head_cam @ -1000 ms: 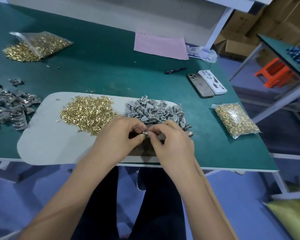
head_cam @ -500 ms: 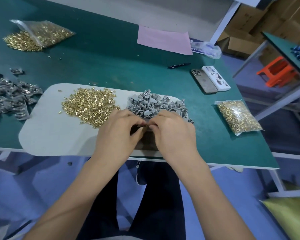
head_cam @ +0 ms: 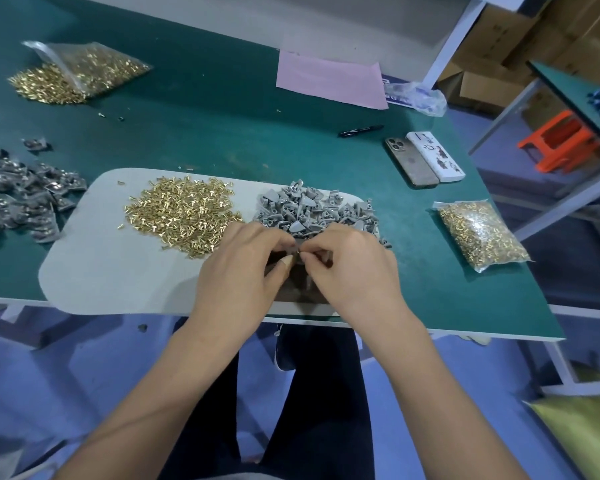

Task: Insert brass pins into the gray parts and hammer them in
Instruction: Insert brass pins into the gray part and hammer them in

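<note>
The left hand [head_cam: 246, 268] and the right hand [head_cam: 354, 268] are brought together above the near edge of the pale grey mat [head_cam: 94, 271], fingertips meeting at a small piece pinched between them; the piece is mostly hidden by the fingers, so it cannot be told whether a pin or a gray part is gripped by each hand. Just beyond the hands, the pile of gray parts [head_cam: 309, 211] is heaped on the mat, its near edge partly covered by the knuckles. Beside it to the left, the loose heap of brass pins [head_cam: 181, 216] is spread on the same mat, touching the left hand's outer edge. The mat is laid on the green table [head_cam: 205, 116]. At the far left a darker pile of grey metal pieces [head_cam: 18, 195] is seen, and behind it an open clear bag of pins [head_cam: 80, 72] spilling onto the table. To the right a sealed bag of pins [head_cam: 482, 233] is set, well apart from the hands. Farther back, 2 phones [head_cam: 425, 161] are laid side by side, with a black marker [head_cam: 361, 130] near them, a pink sheet [head_cam: 329, 83] and a crumpled plastic bag [head_cam: 416, 97] behind. An orange stool [head_cam: 558, 142] is seen beyond the table.
</note>
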Available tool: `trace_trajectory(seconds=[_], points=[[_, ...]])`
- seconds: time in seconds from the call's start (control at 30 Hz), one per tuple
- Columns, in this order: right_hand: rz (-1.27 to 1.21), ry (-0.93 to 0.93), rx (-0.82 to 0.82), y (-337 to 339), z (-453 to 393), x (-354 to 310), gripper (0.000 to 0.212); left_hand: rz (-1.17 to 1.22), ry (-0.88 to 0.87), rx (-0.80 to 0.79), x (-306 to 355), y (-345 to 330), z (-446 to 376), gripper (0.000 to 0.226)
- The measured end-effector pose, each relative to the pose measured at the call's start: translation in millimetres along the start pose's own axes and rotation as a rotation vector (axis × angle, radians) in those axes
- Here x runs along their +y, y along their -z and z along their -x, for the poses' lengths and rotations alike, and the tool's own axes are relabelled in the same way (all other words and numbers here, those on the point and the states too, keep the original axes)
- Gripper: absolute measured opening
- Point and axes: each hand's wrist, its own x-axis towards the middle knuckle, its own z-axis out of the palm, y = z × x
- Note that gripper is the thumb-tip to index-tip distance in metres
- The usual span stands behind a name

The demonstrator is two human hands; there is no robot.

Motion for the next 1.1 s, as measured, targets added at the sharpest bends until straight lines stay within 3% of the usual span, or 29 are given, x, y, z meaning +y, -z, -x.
trace_trajectory(seconds=[0.1, 0.17, 0.23, 0.33, 0.43, 0.6, 0.7, 0.77, 0.9, 1.0, 1.1], points=[[-0.181, -0.038, 0.066, 0.2, 9.7, 8.3, 0.010, -0.029, -0.021, -0.003, 1.6, 2.3, -1.4, 0.016], [-0.321, -0.161, 0.225, 4.3, 24.1, 20.0, 0.010, -0.048, -0.026, -0.008, 2.8, 2.9, -2.5, 0.014], [-0.266, -0.304, 0.335, 9.3, 40.8, 37.4, 0.008, -0.050, -0.028, -0.007, 3.2, 3.1, -3.5, 0.009], [-0.054, -0.510, 0.196, 10.5, 67.0, 60.8, 0.027, -0.072, -0.030, -0.011, 4.3, 2.4, -4.7, 0.006], [-0.033, -0.626, -0.009, 4.6, 82.5, 65.9, 0.048, -0.080, -0.022, -0.026, 7.2, 0.6, -5.2, 0.007], [-0.094, -0.577, 0.021, -1.8, 87.2, 66.6, 0.021, -0.077, -0.010, -0.039, 9.8, -2.7, -4.7, 0.008], [-0.104, -0.600, 0.075, 2.4, 90.1, 71.8, 0.026, -0.088, -0.024, -0.053, 8.7, -4.8, -4.5, 0.009], [-0.297, -0.581, 0.101, 13.6, 88.3, 72.8, 0.028, -0.092, -0.033, -0.051, 8.6, -5.1, -4.4, 0.009], [-0.526, -0.335, 0.088, 38.6, 69.8, 56.2, 0.019, -0.094, -0.023, -0.044, 9.1, -4.9, -4.0, 0.009], [-0.410, -0.221, 0.027, 40.9, 55.7, 41.4, 0.027, -0.104, -0.016, -0.036, 9.6, -3.7, -3.3, 0.007], [-0.110, -0.185, -0.019, 38.7, 54.3, 36.9, 0.028, -0.090, -0.021, -0.021, 9.5, -1.6, -3.2, 0.006]])
